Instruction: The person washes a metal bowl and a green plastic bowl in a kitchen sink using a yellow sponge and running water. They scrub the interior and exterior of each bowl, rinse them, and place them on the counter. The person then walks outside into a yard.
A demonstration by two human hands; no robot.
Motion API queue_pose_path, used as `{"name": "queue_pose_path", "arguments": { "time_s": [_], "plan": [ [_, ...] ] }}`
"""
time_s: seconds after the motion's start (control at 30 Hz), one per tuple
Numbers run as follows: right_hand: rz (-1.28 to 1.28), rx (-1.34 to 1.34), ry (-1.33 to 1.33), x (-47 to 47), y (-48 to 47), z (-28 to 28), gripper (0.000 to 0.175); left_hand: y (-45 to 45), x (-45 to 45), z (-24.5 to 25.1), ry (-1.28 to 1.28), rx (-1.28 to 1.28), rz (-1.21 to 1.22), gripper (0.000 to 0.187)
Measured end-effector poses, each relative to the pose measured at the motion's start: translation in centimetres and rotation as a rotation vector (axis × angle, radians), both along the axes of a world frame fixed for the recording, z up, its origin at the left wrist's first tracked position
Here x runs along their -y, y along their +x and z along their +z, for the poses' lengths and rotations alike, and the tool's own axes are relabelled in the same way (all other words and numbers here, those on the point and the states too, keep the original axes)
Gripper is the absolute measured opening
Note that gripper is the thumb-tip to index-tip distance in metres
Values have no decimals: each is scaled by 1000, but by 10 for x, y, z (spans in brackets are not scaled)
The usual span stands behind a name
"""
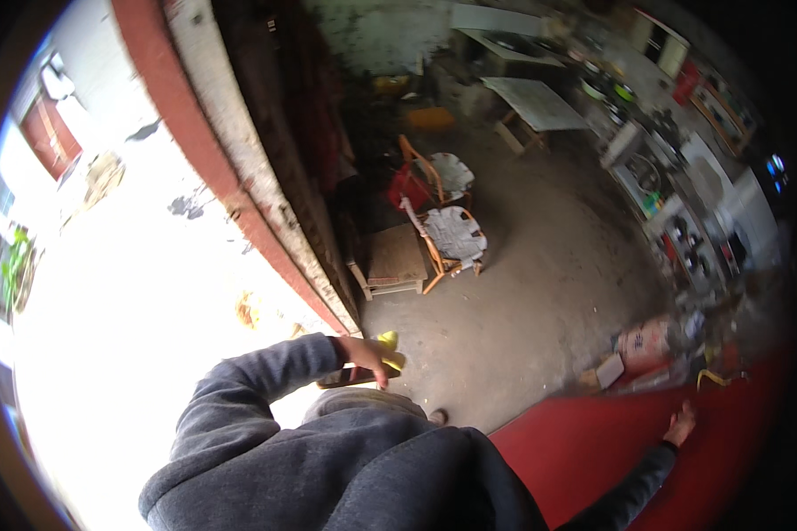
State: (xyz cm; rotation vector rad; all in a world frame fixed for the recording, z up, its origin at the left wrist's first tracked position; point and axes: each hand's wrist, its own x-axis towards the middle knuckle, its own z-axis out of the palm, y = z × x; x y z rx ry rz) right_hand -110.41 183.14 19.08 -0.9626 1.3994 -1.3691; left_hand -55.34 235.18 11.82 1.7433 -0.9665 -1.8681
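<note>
My left hand [367,356], in a dark grey sleeve, is curled around a yellow-green cloth-like item [390,350] and a dark flat object [345,378], at the left of my waist. What the dark object is, I cannot tell. My right hand [683,423] reaches out to the lower right over a red door panel [571,445], its fingers extended and nothing seen in it. A yellow loop, perhaps a handle [714,378], shows near the panel's upper edge, just beyond that hand. Whether the fingers touch the panel is unclear.
A red-edged door frame [226,186] stands at my left, bright ground outside. Inside, a low wooden table [395,255] and two covered chairs [457,232] line the left. A grey-topped table [538,103] stands farther back. Cluttered shelves [684,245] and a printed sack [644,342] lie right.
</note>
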Motion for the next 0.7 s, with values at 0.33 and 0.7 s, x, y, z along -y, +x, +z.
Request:
{"name": "queue_pose_path", "arguments": {
  "time_s": [0.33,0.7],
  "plan": [
    [-59,44,-37,154,-35,-26,51,-87,-120,31,302,50,793,51],
    [35,-957,-640,284,-93,-75,43,-122,-169,44,398,73,1110,47]
  ]
}}
